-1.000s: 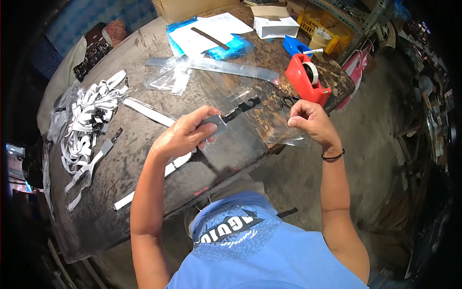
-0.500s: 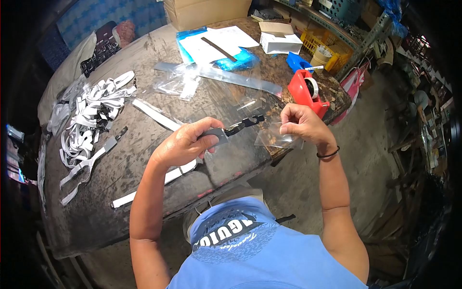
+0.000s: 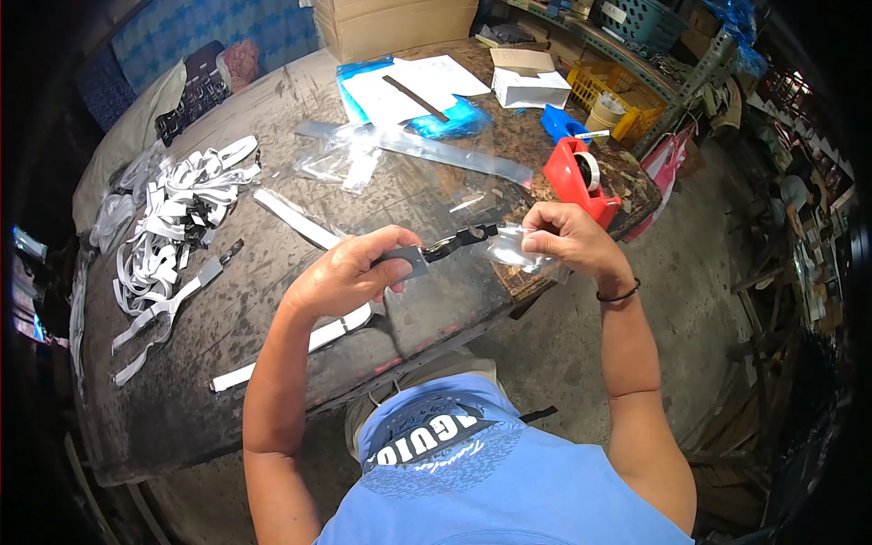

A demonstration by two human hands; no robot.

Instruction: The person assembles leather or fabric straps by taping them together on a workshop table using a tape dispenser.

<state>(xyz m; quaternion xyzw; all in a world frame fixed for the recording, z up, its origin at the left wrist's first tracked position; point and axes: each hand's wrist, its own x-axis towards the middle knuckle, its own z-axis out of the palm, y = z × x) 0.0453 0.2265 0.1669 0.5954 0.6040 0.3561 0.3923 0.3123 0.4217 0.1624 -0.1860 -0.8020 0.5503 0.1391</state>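
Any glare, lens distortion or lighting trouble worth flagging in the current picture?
Head view: wide-angle distortion bows the table, and black closes in around the corners; head view: glare whitens the loose clear wrappers and the clear bag in the right hand, partly losing the bag's outline; head view: the far right edge is too dark to read well.

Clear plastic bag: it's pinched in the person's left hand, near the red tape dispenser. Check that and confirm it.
Not right: the head view shows the clear plastic bag pinched in the right hand, near the red tape dispenser. The left hand holds a gray piece with a black clip end.
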